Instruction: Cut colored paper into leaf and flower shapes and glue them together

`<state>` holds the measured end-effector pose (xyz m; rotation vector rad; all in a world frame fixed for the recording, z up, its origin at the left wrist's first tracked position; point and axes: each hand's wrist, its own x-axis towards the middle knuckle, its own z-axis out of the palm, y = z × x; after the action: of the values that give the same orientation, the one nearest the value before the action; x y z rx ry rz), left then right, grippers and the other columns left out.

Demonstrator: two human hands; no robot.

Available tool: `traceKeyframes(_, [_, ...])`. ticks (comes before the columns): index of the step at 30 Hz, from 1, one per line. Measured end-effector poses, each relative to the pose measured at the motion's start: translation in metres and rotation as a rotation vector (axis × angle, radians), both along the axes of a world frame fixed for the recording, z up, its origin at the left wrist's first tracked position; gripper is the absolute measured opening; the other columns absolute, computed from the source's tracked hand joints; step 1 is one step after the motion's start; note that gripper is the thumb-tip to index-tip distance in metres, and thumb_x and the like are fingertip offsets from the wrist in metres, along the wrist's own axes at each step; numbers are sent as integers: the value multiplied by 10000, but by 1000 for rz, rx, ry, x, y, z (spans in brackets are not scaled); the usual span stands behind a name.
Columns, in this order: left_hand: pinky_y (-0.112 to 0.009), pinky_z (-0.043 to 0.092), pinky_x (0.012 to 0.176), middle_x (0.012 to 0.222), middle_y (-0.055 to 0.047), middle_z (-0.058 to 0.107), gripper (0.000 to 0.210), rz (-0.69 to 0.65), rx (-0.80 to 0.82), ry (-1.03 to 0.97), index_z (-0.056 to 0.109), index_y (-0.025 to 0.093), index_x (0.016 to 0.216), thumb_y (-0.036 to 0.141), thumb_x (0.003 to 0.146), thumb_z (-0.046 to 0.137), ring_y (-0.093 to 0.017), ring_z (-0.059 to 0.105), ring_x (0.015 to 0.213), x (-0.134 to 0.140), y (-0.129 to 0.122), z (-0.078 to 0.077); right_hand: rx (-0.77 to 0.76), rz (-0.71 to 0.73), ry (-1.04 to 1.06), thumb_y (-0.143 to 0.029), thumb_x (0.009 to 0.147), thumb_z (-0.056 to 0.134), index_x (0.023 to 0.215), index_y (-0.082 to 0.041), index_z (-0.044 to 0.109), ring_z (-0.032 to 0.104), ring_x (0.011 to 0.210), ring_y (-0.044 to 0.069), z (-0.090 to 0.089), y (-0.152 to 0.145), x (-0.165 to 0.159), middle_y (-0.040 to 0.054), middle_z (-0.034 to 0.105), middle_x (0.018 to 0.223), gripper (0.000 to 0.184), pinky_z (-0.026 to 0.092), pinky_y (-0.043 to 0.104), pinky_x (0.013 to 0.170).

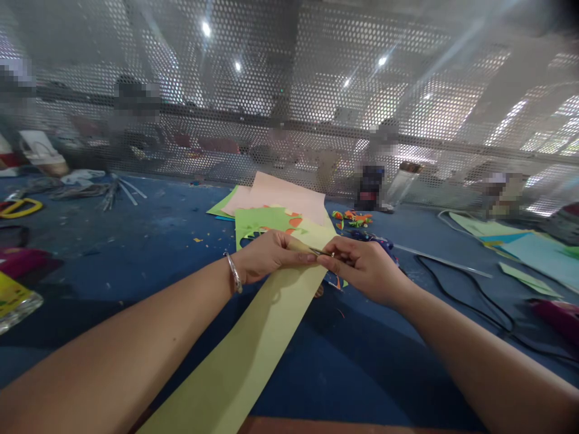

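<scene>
A long pale yellow-green paper strip [253, 337] runs from the table's front edge up to my two hands. Its far end curls over into a roll between my fingers. My left hand [266, 256] pinches this rolled end between thumb and fingers. Close beside it, my right hand [357, 262] is closed with thumb and fingertips at the roll's right end. A thin dark stick-like piece [320, 252] shows between the two hands; its kind is not clear. Behind them lie stacked paper sheets [289, 196], pink on top, and a green sheet [246, 218] with cut-out holes.
Orange and green paper scraps [355, 217] lie past my right hand. A black cord [474, 283] and a thin clear stick [443, 261] are to the right, near more coloured paper [538, 253]. Yellow-handled scissors [20, 208] lie far left. A perforated metal screen [271, 78] stands behind the blue table [136, 241].
</scene>
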<state>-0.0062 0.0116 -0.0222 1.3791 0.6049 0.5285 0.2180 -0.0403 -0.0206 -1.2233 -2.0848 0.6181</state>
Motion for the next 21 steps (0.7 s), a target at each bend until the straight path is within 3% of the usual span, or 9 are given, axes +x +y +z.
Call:
traceKeyframes(14, [-220, 513, 552, 785, -91, 770, 282, 11, 13, 16, 789, 139, 799, 408, 742, 850, -132, 679, 597, 2, -2, 1, 34, -9, -13, -482, 946, 612, 895, -195, 646, 390, 569, 106, 0, -1, 0, -40, 492, 657, 293, 300, 262, 519])
traceKeyframes(18, [-259, 549, 597, 854, -121, 790, 269, 45, -61, -1, 790, 134, 898, 351, 750, 850, -175, 722, 659, 2, -6, 7, 24, -18, -2, -496, 964, 572, 896, -190, 643, 393, 559, 103, 1, -1, 0, -35, 493, 661, 321, 305, 255, 507])
traceKeyframes(21, [-280, 567, 634, 829, -125, 790, 246, 105, -98, -26, 787, 110, 864, 300, 729, 867, -180, 723, 658, 0, -7, 11, 32, -19, -2, -504, 961, 576, 884, -190, 639, 399, 553, 99, 1, 0, 0, -38, 489, 651, 330, 307, 250, 502])
